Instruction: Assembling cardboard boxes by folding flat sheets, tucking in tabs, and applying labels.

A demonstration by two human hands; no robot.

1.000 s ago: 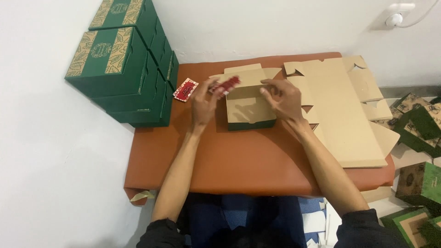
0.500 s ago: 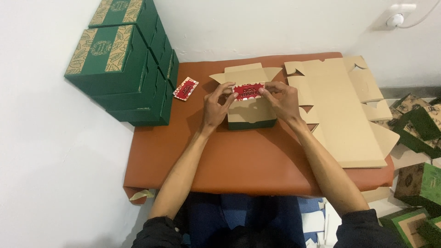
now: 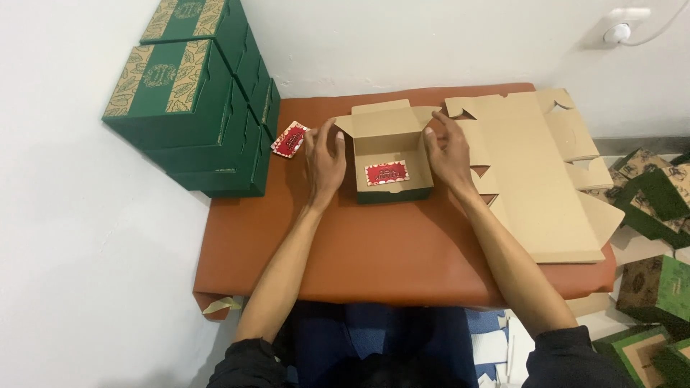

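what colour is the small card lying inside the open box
Red with a pale pattern, the small card in the open brown cardboard box; head view.

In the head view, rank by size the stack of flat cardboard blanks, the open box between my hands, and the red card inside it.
1. stack of flat cardboard blanks
2. open box
3. red card

left hand (image 3: pixel 325 159), right hand (image 3: pixel 447 152), open box (image 3: pixel 389 154)

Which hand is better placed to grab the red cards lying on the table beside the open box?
Probably the left hand. It rests at the open cardboard box's left side, with the red cards on the table just beyond it. The right hand is on the box's far side.
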